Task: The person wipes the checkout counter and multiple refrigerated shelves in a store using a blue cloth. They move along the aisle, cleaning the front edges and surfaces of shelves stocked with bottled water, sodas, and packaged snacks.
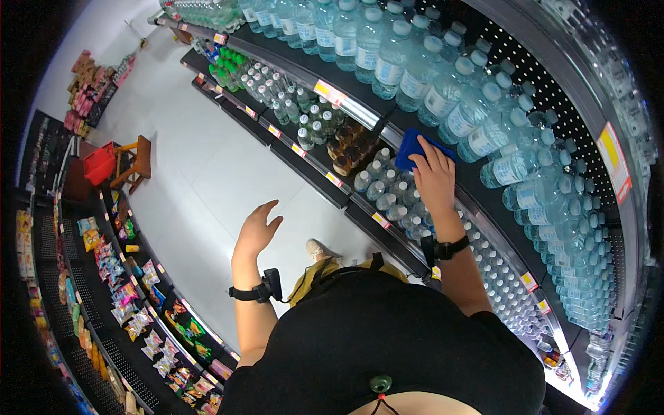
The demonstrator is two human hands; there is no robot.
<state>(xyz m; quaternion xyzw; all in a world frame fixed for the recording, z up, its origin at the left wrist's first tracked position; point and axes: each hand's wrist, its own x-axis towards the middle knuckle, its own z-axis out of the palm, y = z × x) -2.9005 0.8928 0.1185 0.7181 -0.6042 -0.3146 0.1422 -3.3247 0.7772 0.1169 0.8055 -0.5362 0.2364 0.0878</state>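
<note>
Under the fingers of my right hand [437,181] lies a folded blue cloth [409,149], pressed flat on the front strip of a dark shelf [472,181]. Large clear water bottles [439,104] with pale blue caps stand in rows just behind the cloth, close to my fingertips. My left hand [256,229] hangs in the air over the aisle, fingers stretched and thumb apart, with nothing in it. Each wrist wears a black band with a small device.
Smaller bottles [387,187] fill the shelf below, beside dark brown bottles [354,146]. Price tags [330,92] line the shelf edges. Across the pale floor [200,173] stand a wooden stool [135,162], a red basket [99,164] and shelves of snack bags [114,273].
</note>
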